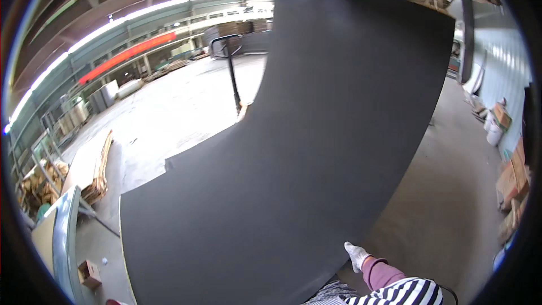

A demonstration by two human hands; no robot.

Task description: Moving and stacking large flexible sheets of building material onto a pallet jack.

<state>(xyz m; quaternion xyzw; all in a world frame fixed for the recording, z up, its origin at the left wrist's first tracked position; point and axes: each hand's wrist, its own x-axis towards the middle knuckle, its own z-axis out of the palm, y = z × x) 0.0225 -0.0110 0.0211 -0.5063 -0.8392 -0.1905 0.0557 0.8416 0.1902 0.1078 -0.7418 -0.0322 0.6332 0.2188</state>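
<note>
A large black flexible sheet (226,214) fills the middle of the view. Its near part lies low and broad, while the far part curves up high toward the ceiling. My right hand (357,255), in a pale knitted glove, is at the sheet's near right edge and appears closed on it; the fingers under the edge are hidden. A pinkish-purple cuff and a black-and-white striped sleeve (401,292) cover that arm. My left hand does not show. A small dark red patch sits at the bottom left, too cut off to name.
Past the sheet's left edge stands a pallet jack handle (232,73). Stacked boards (93,164), a metal-edged table (66,243) and a small cardboard box (89,274) are on the left. Cardboard boxes (512,181) and a white bucket (494,133) line the right wall.
</note>
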